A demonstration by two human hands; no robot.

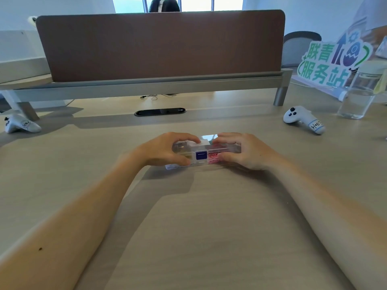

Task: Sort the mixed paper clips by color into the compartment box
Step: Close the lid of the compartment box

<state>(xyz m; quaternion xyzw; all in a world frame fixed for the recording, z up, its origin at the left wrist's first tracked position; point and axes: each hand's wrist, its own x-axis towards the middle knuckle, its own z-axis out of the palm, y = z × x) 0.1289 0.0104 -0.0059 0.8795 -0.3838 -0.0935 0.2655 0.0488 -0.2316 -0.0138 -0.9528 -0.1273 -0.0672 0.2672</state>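
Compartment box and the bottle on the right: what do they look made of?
The compartment box looks like clear, glossy hard plastic: pink paper clips show through its wall and its top glints. Its blue latch looks like opaque plastic. The bottle is see-through with a pale matte cap; whether it is glass or clear plastic, I cannot tell.

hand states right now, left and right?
left hand: curled round the left end of the compartment box, holding it.
right hand: curled round the box's right end, holding it.
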